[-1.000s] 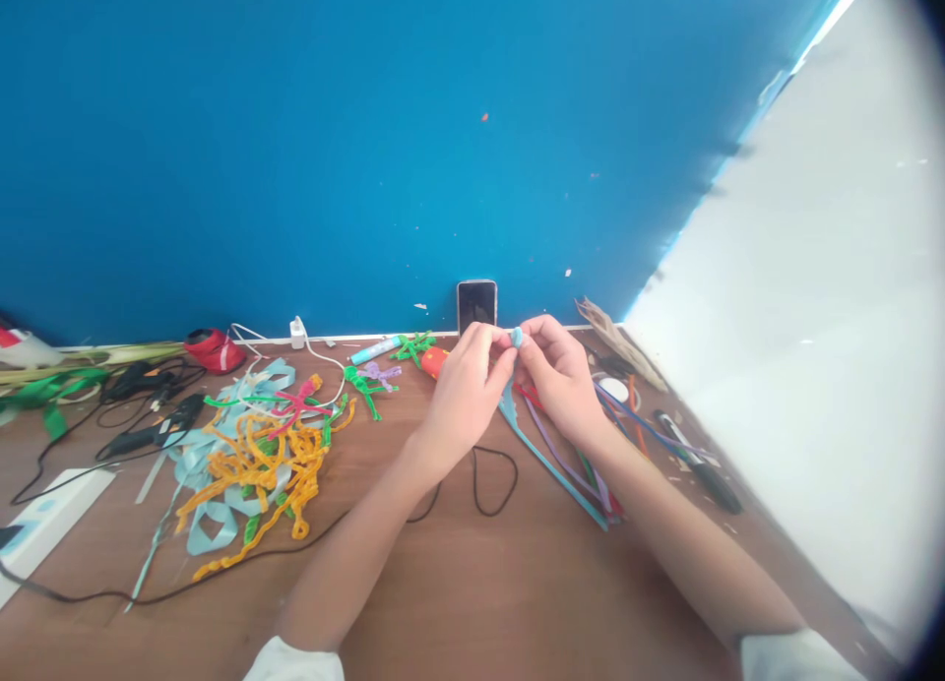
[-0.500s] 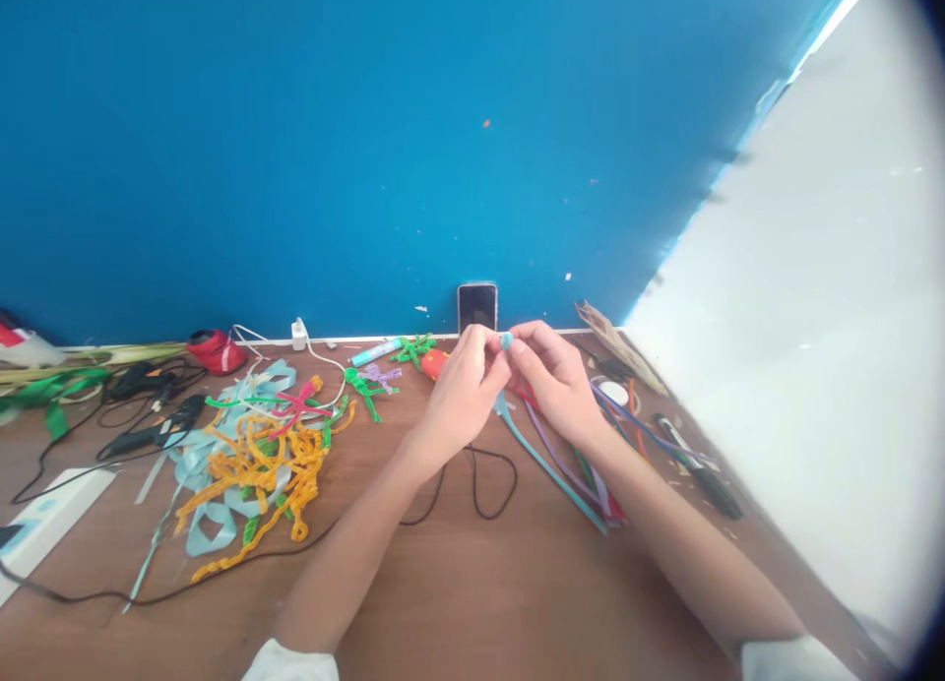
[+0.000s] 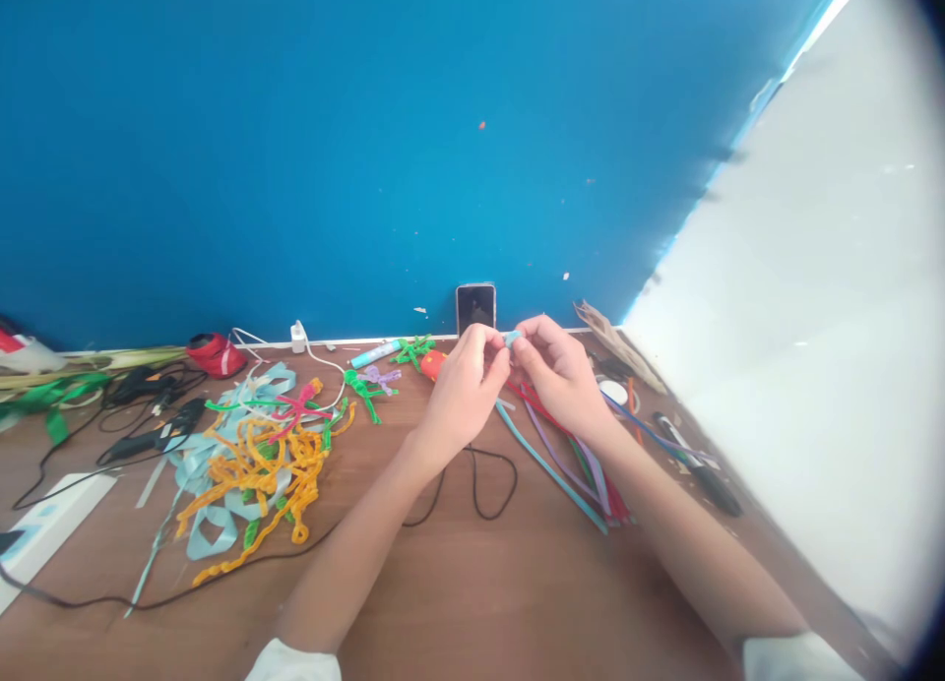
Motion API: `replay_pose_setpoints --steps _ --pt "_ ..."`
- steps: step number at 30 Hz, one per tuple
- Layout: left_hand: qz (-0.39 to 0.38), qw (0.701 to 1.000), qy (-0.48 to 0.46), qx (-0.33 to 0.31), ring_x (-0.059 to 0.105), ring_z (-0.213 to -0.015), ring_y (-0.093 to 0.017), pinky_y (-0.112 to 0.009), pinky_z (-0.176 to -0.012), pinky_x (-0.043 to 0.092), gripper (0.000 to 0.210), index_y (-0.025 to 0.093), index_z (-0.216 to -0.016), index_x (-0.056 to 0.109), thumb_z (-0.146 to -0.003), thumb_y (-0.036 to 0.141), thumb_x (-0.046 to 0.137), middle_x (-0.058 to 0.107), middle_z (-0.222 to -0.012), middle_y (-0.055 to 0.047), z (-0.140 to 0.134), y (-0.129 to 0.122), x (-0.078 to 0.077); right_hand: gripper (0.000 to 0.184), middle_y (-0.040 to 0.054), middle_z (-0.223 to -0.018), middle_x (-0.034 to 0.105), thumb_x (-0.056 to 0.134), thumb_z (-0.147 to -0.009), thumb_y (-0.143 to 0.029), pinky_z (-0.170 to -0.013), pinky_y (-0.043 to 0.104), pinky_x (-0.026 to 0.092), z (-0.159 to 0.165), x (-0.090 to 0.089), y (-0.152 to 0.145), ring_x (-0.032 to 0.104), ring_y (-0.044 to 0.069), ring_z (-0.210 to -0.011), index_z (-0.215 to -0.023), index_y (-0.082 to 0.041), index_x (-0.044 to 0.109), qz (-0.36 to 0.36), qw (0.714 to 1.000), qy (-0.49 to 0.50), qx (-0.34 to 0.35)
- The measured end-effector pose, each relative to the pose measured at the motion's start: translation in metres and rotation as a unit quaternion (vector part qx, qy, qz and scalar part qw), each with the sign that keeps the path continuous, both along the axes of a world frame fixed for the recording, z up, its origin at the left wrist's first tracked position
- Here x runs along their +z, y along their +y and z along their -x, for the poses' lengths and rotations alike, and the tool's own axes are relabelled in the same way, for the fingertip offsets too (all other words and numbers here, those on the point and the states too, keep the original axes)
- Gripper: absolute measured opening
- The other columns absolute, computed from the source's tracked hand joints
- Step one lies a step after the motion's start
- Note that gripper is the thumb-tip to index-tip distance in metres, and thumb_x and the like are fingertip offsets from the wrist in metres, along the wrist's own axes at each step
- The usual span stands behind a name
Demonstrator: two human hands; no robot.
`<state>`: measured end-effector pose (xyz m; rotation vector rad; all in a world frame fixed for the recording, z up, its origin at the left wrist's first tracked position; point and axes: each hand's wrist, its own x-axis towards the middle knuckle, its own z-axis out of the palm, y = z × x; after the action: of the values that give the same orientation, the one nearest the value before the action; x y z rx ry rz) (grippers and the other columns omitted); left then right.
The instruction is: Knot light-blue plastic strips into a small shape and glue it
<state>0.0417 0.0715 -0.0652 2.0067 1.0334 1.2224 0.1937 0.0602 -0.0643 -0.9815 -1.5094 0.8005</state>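
Note:
My left hand (image 3: 469, 381) and my right hand (image 3: 557, 371) meet above the far part of the table. Pinched between the fingertips of both is a small light blue piece (image 3: 512, 339), too small and partly covered to make out fully. Below the right hand lies a bundle of long thin strips: a light blue one (image 3: 550, 469), a purple one (image 3: 597, 474) and red ones. A red thing with yellow spots (image 3: 432, 364) is partly hidden behind my left hand.
A phone (image 3: 476, 309) leans against the blue wall. Left lie tangled orange fuzzy stems (image 3: 277, 464), light blue ribbon (image 3: 199, 455), small green stem figures (image 3: 363, 391), a glue gun (image 3: 158, 432) and a white power strip (image 3: 55, 524). A black marker (image 3: 701, 469) lies right; a black cable crosses the table.
The light blue piece has turned slightly between my fingertips and shifted a little right. My right fingers moved slightly up and away from the left hand.

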Motion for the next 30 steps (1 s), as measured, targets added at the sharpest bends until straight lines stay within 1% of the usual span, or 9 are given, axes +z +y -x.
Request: replay_pose_setpoints --steps 3,5,9,12,17,22,26,28,30 --pt "0.050 0.996 -0.055 -0.050 0.057 -0.073 -0.012 -0.024 -0.062 0.042 0.012 0.021 -0.098 0.053 -0.100 0.033 0.050 0.063 -0.094 -0.002 0.0004 -0.0007 0.0027 0.021 -0.0043 -0.068 0.054 0.057 -0.096 -0.041 -0.051 0.023 0.040 -0.0051 0.0005 0.0006 0.051 0.010 -0.055 -0.090 -0.021 0.053 0.018 0.998 0.043 0.034" --pt "0.062 0.993 -0.077 -0.065 0.057 -0.071 -0.011 -0.023 -0.060 0.043 0.014 0.021 -0.100 0.054 -0.099 0.034 0.051 0.063 -0.093 -0.002 0.0008 -0.0002 0.0034 0.021 -0.0040 -0.068 0.055 0.059 -0.096 -0.041 -0.052 0.023 0.041 -0.0079 0.0007 0.0012 0.052 0.009 -0.055 -0.091 -0.021 0.054 0.008 0.998 0.044 0.036" --pt "0.075 0.990 -0.104 -0.062 0.060 -0.071 -0.011 -0.021 -0.059 0.046 0.012 0.021 -0.099 0.057 -0.097 0.032 0.055 0.065 -0.089 -0.002 0.0011 0.0017 0.0022 0.020 -0.0020 -0.070 0.059 0.062 -0.095 -0.039 -0.053 0.023 0.041 -0.0078 0.0000 0.0023 0.054 0.010 -0.059 -0.090 -0.020 0.058 -0.028 1.000 0.013 -0.001" --pt "0.087 0.986 -0.126 -0.059 0.061 -0.071 -0.011 -0.020 -0.057 0.047 0.012 0.020 -0.099 0.058 -0.095 0.032 0.058 0.065 -0.090 -0.002 0.0007 0.0035 -0.0005 0.018 -0.0010 -0.072 0.061 0.062 -0.095 -0.037 -0.054 0.024 0.042 -0.0046 -0.0008 0.0022 0.056 0.011 -0.061 -0.091 -0.020 0.059 -0.043 0.999 -0.006 -0.021" --pt "0.116 0.977 -0.162 -0.071 0.061 -0.074 -0.011 -0.018 -0.055 0.046 0.016 0.019 -0.097 0.057 -0.092 0.033 0.063 0.065 -0.094 -0.003 -0.0013 0.0068 -0.0047 0.013 -0.0017 -0.072 0.059 0.060 -0.094 -0.032 -0.054 0.025 0.040 -0.0003 0.0000 0.0006 0.051 0.011 -0.058 -0.090 -0.020 0.058 -0.064 0.996 -0.029 -0.048" --pt "0.164 0.962 -0.200 -0.088 0.058 -0.068 -0.010 -0.017 -0.047 0.043 0.024 0.019 -0.104 0.058 -0.090 0.035 0.067 0.063 -0.091 -0.003 -0.0031 0.0052 -0.0014 0.010 -0.0028 -0.072 0.058 0.057 -0.096 -0.029 -0.053 0.025 0.039 -0.0002 0.0008 0.0002 0.050 0.010 -0.057 -0.091 -0.020 0.057 -0.076 0.997 -0.023 -0.027" --pt "0.159 0.965 -0.191 -0.086 0.054 -0.065 -0.009 -0.017 -0.049 0.041 0.023 0.018 -0.092 0.058 -0.089 0.039 0.068 0.058 -0.081 0.000 -0.0016 0.0022 0.0033 0.005 -0.0019 -0.075 0.060 0.059 -0.095 -0.026 -0.058 0.026 0.043 -0.0014 0.0007 0.0001 0.056 0.011 -0.062 -0.093 -0.021 0.057 -0.100 0.993 -0.034 -0.050" --pt "0.155 0.966 -0.187 -0.089 0.052 -0.064 -0.009 -0.018 -0.050 0.041 0.024 0.018 -0.090 0.057 -0.090 0.040 0.067 0.056 -0.079 0.001 -0.0007 0.0016 0.0043 0.004 -0.0016 -0.075 0.061 0.058 -0.095 -0.025 -0.059 0.026 0.043 -0.0031 0.0005 0.0003 0.056 0.012 -0.063 -0.093 -0.021 0.059 -0.118 0.989 -0.062 -0.059" --pt "0.150 0.967 -0.189 -0.085 0.051 -0.064 -0.008 -0.018 -0.051 0.041 0.024 0.018 -0.089 0.056 -0.090 0.040 0.067 0.054 -0.078 0.002 -0.0002 0.0013 0.0048 0.007 -0.0007 -0.076 0.063 0.057 -0.096 -0.024 -0.061 0.028 0.044 -0.0054 0.0007 0.0006 0.056 0.013 -0.064 -0.092 -0.021 0.061 -0.133 0.985 -0.097 -0.050"
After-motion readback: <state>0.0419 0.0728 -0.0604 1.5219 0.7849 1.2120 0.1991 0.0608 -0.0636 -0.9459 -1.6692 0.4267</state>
